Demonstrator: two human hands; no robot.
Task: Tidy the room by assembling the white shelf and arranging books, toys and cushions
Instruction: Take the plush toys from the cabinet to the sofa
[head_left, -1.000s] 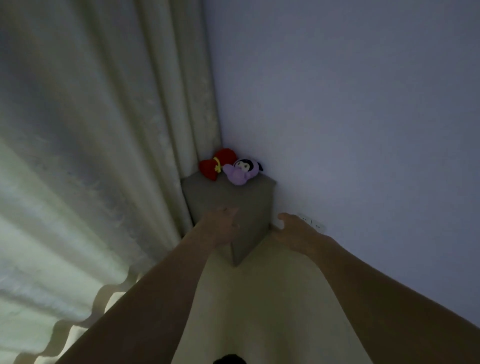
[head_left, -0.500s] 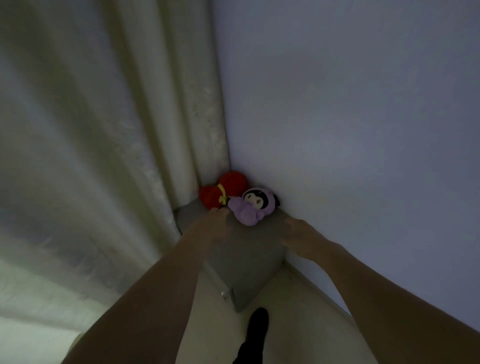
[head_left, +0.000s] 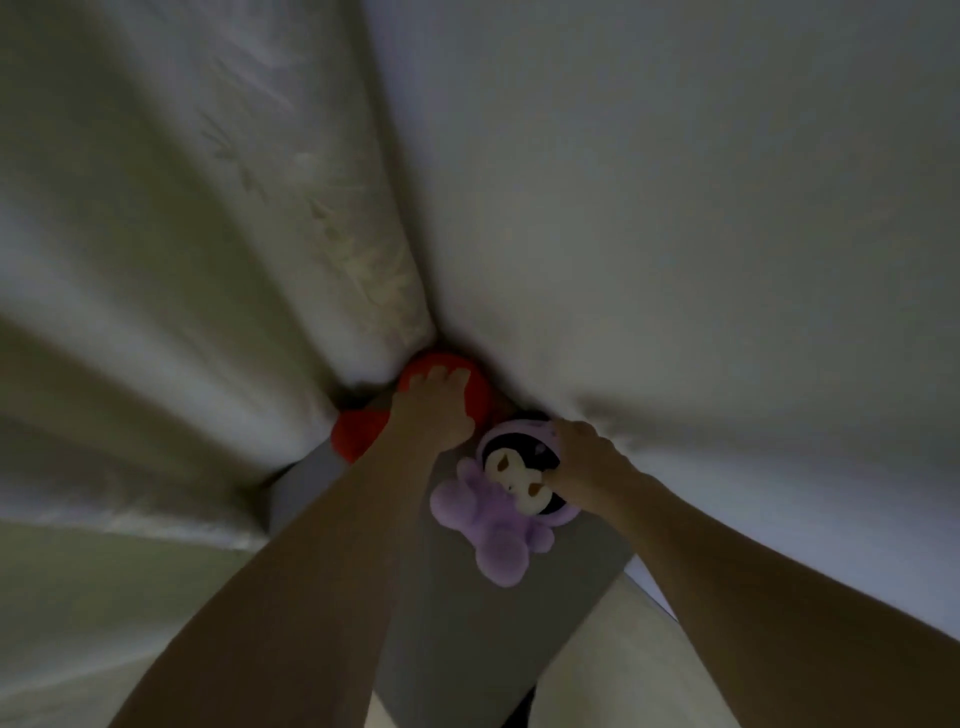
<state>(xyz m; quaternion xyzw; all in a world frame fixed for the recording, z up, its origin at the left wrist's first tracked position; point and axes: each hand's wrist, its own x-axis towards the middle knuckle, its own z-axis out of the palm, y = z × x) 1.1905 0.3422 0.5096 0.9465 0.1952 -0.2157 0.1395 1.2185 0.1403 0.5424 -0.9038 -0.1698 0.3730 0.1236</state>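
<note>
A purple plush toy (head_left: 493, 525) and a red plush toy (head_left: 358, 436) lie atop a grey cabinet (head_left: 467, 623) in the corner, between curtain (head_left: 208, 260) and wall (head_left: 675, 208). The right hand (head_left: 587, 467) grips the purple toy's head; the left hand (head_left: 431, 410) lies over the red one, fingers curled on it.

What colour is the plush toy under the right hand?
Light purple body and hood, black-and-white face; the plush toy shows in the head view, right hand gripping its head.

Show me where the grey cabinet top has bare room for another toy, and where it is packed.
Bare: the near part of the grey cabinet, between the left forearm and the purple plush's feet. Crowded: the back corner, where the red plush under the left hand sits against curtain and wall, and the right hand grips the purple plush's head.
</note>
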